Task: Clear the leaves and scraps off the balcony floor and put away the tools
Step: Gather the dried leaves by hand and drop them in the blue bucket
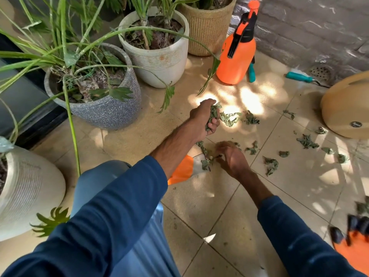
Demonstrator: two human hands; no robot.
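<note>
Wilted green leaves [270, 164] lie scattered over the beige tiled floor [219, 206]. My left hand [204, 116] is closed around a bunch of leaves [213, 114], held just above the floor. My right hand [232, 157] is low on the tiles, fingers pinching a leaf scrap [206, 162]; it is blurred. An orange spray bottle [236, 56] stands at the back. A teal-handled tool [299, 77] lies near the floor drain, and another teal handle [251, 73] pokes out behind the bottle.
Potted plants stand to the left: a grey pot [111, 110], a white ribbed pot [163, 62], a tan pot [207, 29], a white pot [24, 186]. A tan overturned container [347, 108] sits at right. An orange-and-black glove [353, 236] lies at lower right.
</note>
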